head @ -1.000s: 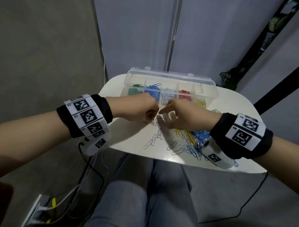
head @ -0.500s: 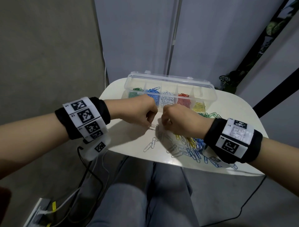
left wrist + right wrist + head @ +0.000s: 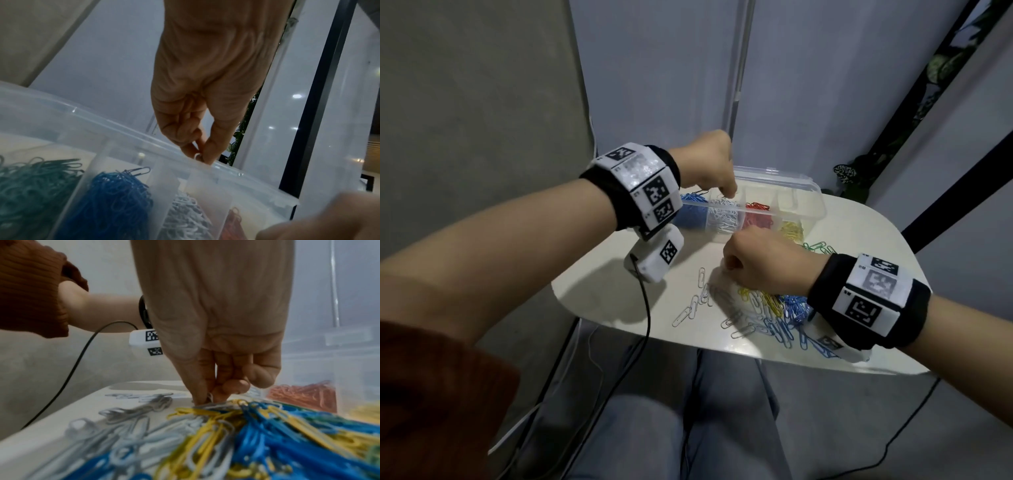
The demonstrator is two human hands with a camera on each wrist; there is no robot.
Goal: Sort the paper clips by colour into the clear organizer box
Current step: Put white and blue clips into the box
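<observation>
The clear organizer box (image 3: 810,192) stands open at the back of the small white table (image 3: 613,294). Its compartments hold green clips (image 3: 30,181), blue clips (image 3: 690,205), white clips (image 3: 722,219), red clips (image 3: 756,219) and yellow clips (image 3: 791,229). My left hand (image 3: 726,193) hovers over the white compartment and pinches a white paper clip (image 3: 197,156) between thumb and fingertip. My right hand (image 3: 724,270) is down at the left edge of the loose pile (image 3: 774,308) of white, yellow and blue clips. Its thumb and fingers pinch a white clip (image 3: 209,396) against the table.
A few green clips (image 3: 818,248) lie beside the box at the right. Scattered white clips (image 3: 693,305) reach toward the table's front edge. A black cable (image 3: 645,308) hangs from my left wrist camera over that edge. My legs are below the table.
My left hand rose from the table and moved back over the box's white compartment, carrying a white clip. My right hand stayed at the pile with its fingers curled.
</observation>
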